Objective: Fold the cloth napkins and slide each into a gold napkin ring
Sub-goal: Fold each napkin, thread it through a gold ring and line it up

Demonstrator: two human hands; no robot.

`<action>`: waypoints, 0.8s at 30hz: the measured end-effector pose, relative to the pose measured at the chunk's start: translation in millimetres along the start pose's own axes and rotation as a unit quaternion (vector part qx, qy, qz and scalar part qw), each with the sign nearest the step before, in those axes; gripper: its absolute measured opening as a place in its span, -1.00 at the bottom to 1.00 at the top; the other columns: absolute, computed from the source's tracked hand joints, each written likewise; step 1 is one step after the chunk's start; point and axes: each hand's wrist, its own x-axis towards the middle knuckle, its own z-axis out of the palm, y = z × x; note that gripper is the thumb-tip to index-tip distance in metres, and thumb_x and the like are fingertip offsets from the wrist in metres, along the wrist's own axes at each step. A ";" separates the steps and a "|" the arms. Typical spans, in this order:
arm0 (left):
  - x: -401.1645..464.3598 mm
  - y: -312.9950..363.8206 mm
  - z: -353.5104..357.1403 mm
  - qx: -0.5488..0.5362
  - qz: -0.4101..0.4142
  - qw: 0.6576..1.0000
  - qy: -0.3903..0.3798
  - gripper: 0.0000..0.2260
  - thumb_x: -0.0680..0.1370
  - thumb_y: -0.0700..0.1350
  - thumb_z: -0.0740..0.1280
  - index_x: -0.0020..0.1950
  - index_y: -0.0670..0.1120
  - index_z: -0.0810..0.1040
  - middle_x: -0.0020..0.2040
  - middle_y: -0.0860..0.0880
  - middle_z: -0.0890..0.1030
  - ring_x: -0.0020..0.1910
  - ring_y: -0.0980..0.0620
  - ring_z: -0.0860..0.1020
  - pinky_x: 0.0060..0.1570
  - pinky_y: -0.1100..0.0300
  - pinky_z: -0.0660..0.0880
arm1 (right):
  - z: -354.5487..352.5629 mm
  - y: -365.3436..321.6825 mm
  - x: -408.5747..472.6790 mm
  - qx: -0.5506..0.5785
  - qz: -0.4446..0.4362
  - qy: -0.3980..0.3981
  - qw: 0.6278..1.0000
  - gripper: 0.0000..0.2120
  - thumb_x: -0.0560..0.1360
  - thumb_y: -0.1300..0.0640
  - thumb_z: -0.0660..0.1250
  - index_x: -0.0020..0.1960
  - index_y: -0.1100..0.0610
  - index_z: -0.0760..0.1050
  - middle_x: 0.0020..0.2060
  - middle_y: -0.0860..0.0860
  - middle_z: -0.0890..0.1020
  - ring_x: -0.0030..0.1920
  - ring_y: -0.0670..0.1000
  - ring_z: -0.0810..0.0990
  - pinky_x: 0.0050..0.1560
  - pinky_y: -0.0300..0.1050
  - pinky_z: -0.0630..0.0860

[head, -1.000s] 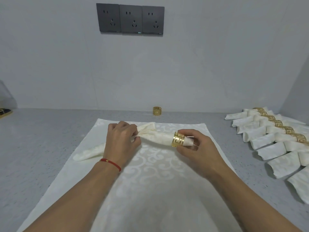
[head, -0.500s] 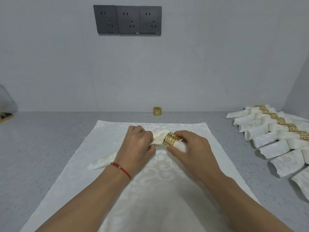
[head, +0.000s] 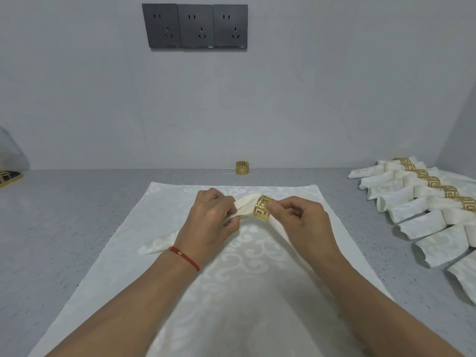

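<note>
A cream folded napkin [head: 159, 244] runs through a gold napkin ring [head: 263, 208], held just above a flat cream napkin [head: 231, 279] spread on the grey counter. My left hand [head: 212, 222] grips the bunched napkin just left of the ring. My right hand [head: 301, 222] pinches the ring's right edge, with the napkin's other end running under its palm. The napkin's left tail lies on the flat cloth.
A spare gold ring [head: 242, 168] stands by the back wall. Several ringed napkins [head: 422, 202] lie in a row at the right. A dark-and-gold object [head: 9, 176] sits at the far left edge. Three wall sockets [head: 195, 25] hang above.
The ring has slid leftward along the napkin toward its middle. Both hands came closer together, and more cloth now shows on the ring's right side.
</note>
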 end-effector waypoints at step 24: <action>3.5 22.8 -1.3 0.079 0.213 0.968 0.103 -0.89 0.39 -0.44 0.38 -0.25 -0.26 0.54 -0.27 -0.05 0.49 -0.15 -0.05 0.40 -0.09 0.12 0.40 | -27.7 -11.0 3.8 0.136 0.168 -0.074 0.974 -0.81 0.36 -0.04 0.62 -0.09 0.03 0.78 -0.26 -0.07 0.74 -0.35 -0.14 0.65 -0.37 -0.26 0.49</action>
